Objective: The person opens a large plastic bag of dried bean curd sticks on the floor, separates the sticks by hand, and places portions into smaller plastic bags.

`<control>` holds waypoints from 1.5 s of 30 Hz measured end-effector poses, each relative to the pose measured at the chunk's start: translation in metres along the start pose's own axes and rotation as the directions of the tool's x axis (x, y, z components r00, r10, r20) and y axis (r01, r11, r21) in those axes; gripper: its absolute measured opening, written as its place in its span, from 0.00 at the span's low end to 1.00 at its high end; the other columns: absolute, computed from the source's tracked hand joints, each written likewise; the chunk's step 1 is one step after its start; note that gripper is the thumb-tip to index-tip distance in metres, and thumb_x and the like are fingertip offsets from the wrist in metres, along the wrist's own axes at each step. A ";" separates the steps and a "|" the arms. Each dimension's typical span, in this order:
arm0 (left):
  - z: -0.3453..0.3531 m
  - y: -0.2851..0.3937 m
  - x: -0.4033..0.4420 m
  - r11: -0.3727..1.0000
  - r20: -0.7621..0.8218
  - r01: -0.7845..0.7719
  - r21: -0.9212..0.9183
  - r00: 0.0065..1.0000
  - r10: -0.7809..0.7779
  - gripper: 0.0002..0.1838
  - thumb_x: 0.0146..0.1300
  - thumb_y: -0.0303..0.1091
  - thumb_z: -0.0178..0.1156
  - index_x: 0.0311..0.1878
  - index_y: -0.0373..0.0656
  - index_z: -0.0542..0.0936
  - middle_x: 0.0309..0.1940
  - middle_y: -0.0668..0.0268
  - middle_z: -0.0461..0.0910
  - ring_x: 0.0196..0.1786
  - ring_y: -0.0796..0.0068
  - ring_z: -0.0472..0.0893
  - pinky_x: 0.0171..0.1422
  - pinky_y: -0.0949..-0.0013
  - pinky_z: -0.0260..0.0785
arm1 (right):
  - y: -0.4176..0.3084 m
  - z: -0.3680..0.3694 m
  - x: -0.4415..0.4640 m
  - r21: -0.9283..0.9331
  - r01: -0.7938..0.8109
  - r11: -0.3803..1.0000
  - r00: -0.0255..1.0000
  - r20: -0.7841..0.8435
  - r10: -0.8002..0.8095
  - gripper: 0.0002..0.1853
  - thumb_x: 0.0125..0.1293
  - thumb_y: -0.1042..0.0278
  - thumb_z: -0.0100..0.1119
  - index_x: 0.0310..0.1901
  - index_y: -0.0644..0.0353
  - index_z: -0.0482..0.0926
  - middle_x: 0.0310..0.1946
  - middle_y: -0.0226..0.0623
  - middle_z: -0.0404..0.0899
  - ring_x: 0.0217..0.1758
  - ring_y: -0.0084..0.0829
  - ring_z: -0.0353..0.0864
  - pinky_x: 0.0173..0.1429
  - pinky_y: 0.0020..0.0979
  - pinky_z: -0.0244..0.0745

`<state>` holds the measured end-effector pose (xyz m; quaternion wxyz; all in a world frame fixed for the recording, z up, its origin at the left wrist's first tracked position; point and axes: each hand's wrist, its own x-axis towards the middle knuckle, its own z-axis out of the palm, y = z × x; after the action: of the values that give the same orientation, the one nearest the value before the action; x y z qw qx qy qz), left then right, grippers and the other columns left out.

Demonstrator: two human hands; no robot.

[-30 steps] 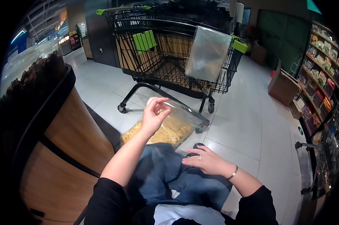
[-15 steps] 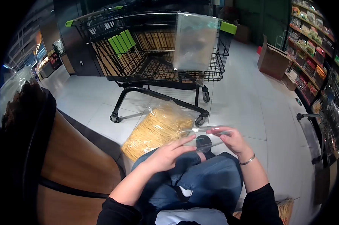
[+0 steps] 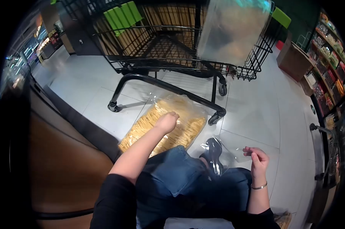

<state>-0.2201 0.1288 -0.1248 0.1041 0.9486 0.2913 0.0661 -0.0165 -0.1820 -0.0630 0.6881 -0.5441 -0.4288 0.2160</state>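
A large clear plastic bag of thin yellow strips (image 3: 149, 128) lies on the floor in front of my knees. My left hand (image 3: 167, 122) is over the middle of this bag, its fingers curled closed; what is between them, if anything, is hidden. To the right, my right hand (image 3: 257, 156) pinches the edge of a thin transparent plastic bag (image 3: 217, 162). That bag hangs between my fingers and my legs, over my shoe, and looks to have nothing in it.
A black wire shopping cart (image 3: 164, 63) with green corners stands just ahead, a clear sleeve (image 3: 235, 34) hanging on it. A brown wooden counter (image 3: 65, 160) rises at my left. Further right are a cardboard box (image 3: 293, 63) and stocked shelves (image 3: 328, 57).
My left hand has let go of the transparent bag and moved left and forward over the bag of yellow strips. My right hand has moved right and lower, still holding the transparent bag.
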 end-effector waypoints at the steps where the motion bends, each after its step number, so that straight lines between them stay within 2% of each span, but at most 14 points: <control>1: 0.001 0.003 0.020 1.000 0.014 -0.013 -0.005 1.000 0.013 0.13 0.56 0.36 0.47 0.40 0.39 0.74 0.37 0.57 0.75 0.43 0.59 0.73 0.48 0.65 0.65 | 0.006 -0.003 0.002 -0.017 0.003 1.000 1.000 0.008 -0.003 0.09 0.57 0.71 0.51 0.36 0.67 0.75 0.34 0.47 0.76 0.37 0.39 0.77 0.39 0.35 0.74; 4: 0.019 0.014 0.060 0.993 0.347 0.038 0.111 0.935 -0.075 0.23 0.58 0.49 0.43 0.45 0.39 0.73 0.43 0.56 0.73 0.48 0.59 0.72 0.54 0.63 0.61 | 0.015 -0.007 0.004 -0.010 -0.062 0.998 0.997 -0.045 0.062 0.08 0.57 0.71 0.51 0.35 0.67 0.75 0.33 0.47 0.76 0.35 0.39 0.77 0.38 0.35 0.73; 6: 0.045 0.013 0.073 0.826 0.311 0.218 -0.519 0.949 -0.055 0.30 0.58 0.57 0.37 0.49 0.42 0.71 0.48 0.56 0.71 0.51 0.60 0.70 0.57 0.61 0.58 | 0.024 -0.016 0.007 -0.015 -0.069 0.998 0.997 -0.030 0.068 0.08 0.57 0.71 0.51 0.35 0.67 0.75 0.33 0.47 0.76 0.34 0.39 0.77 0.38 0.35 0.73; 7: 0.057 0.014 0.071 0.846 0.098 0.113 -0.521 0.993 -0.072 0.25 0.57 0.52 0.44 0.49 0.43 0.71 0.48 0.54 0.70 0.49 0.59 0.71 0.55 0.60 0.60 | 0.028 -0.018 0.009 -0.002 -0.061 0.998 0.998 -0.016 0.061 0.08 0.57 0.71 0.51 0.35 0.67 0.74 0.33 0.47 0.76 0.34 0.39 0.77 0.39 0.35 0.73; 8: 0.054 0.021 0.065 0.848 0.102 0.117 -0.517 0.992 -0.075 0.25 0.57 0.52 0.44 0.49 0.43 0.71 0.48 0.54 0.70 0.49 0.59 0.71 0.55 0.60 0.60 | 0.033 -0.021 0.013 0.003 -0.065 0.998 0.998 -0.017 0.065 0.08 0.57 0.71 0.51 0.35 0.67 0.74 0.33 0.47 0.76 0.34 0.39 0.77 0.39 0.35 0.73; 10: 0.045 0.036 0.048 0.993 0.013 0.045 -0.106 0.999 -0.044 0.20 0.53 0.40 0.51 0.49 0.43 0.71 0.44 0.54 0.72 0.44 0.58 0.74 0.51 0.60 0.63 | 0.039 -0.024 0.013 0.037 -0.113 0.993 0.994 0.012 0.112 0.08 0.58 0.71 0.51 0.35 0.67 0.74 0.33 0.48 0.76 0.33 0.38 0.77 0.39 0.35 0.72; 11: 0.053 0.032 0.045 0.993 -0.037 0.054 -0.105 0.998 -0.058 0.15 0.47 0.30 0.52 0.41 0.42 0.75 0.37 0.56 0.75 0.38 0.58 0.76 0.45 0.61 0.67 | 0.038 -0.023 0.013 0.039 -0.127 0.991 0.992 0.017 0.126 0.08 0.58 0.71 0.51 0.35 0.67 0.74 0.33 0.48 0.76 0.33 0.38 0.77 0.39 0.35 0.72; 15: 0.071 0.020 0.037 0.994 0.099 0.108 -0.007 0.989 -0.107 0.05 0.41 0.29 0.51 0.23 0.43 0.77 0.27 0.60 0.77 0.30 0.61 0.77 0.34 0.63 0.70 | 0.033 -0.021 0.017 0.127 -0.161 0.979 0.982 -0.076 0.171 0.09 0.57 0.72 0.52 0.33 0.70 0.75 0.31 0.47 0.76 0.32 0.36 0.77 0.40 0.31 0.71; 22: 0.043 0.056 -0.029 0.978 -0.164 -0.192 0.086 0.965 0.204 0.02 0.34 0.29 0.52 0.16 0.45 0.73 0.20 0.64 0.75 0.25 0.64 0.76 0.30 0.66 0.69 | 0.024 -0.031 0.001 0.283 -0.078 0.956 0.973 -0.187 0.134 0.09 0.58 0.72 0.50 0.36 0.70 0.73 0.31 0.48 0.76 0.30 0.35 0.77 0.38 0.31 0.71; 24: 0.019 0.062 -0.058 0.976 -0.071 -0.209 0.065 0.974 0.214 0.05 0.38 0.29 0.52 0.20 0.43 0.76 0.21 0.61 0.76 0.26 0.63 0.77 0.32 0.65 0.70 | 0.020 -0.030 -0.004 0.301 -0.074 0.951 0.972 -0.193 0.137 0.09 0.58 0.72 0.50 0.37 0.70 0.73 0.31 0.48 0.76 0.30 0.35 0.77 0.38 0.31 0.71; 27: -0.002 0.079 -0.090 0.979 -0.306 -0.196 0.053 0.930 0.203 0.06 0.34 0.25 0.51 0.19 0.42 0.76 0.17 0.61 0.74 0.23 0.64 0.76 0.28 0.66 0.69 | 0.009 -0.033 -0.019 0.317 -0.063 0.946 0.971 -0.200 0.131 0.09 0.58 0.72 0.50 0.37 0.70 0.73 0.31 0.48 0.76 0.30 0.35 0.77 0.37 0.31 0.72; 34: -0.017 0.165 -0.170 0.944 -0.466 -0.330 0.002 0.835 0.293 0.03 0.27 0.24 0.51 0.12 0.43 0.68 0.11 0.64 0.68 0.17 0.65 0.73 0.21 0.66 0.66 | -0.019 -0.042 -0.054 0.299 -0.010 0.954 0.974 -0.215 0.077 0.10 0.58 0.71 0.51 0.37 0.69 0.73 0.30 0.47 0.76 0.30 0.35 0.77 0.35 0.30 0.73; 40: -0.013 0.228 -0.236 0.716 -0.283 -0.689 -0.108 0.712 0.643 0.05 0.34 0.32 0.50 0.13 0.43 0.67 0.11 0.67 0.65 0.15 0.71 0.70 0.18 0.68 0.64 | -0.050 -0.044 -0.076 0.351 0.083 0.933 0.970 -0.245 0.006 0.09 0.58 0.71 0.51 0.37 0.68 0.73 0.30 0.45 0.77 0.29 0.34 0.77 0.35 0.30 0.73; 45: -0.007 0.255 -0.267 0.534 0.007 -0.840 0.101 0.537 0.844 0.05 0.43 0.32 0.50 0.17 0.44 0.72 0.14 0.69 0.70 0.19 0.71 0.73 0.17 0.70 0.61 | -0.082 -0.057 -0.084 0.325 0.271 0.906 0.888 -0.448 -0.105 0.09 0.61 0.70 0.47 0.38 0.66 0.71 0.26 0.38 0.75 0.25 0.28 0.73 0.28 0.26 0.69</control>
<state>-0.3030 -0.2273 -0.0755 0.0097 0.9739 -0.1956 0.1149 -0.0285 -0.3038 -0.0188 0.8737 -0.3897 -0.2723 0.1035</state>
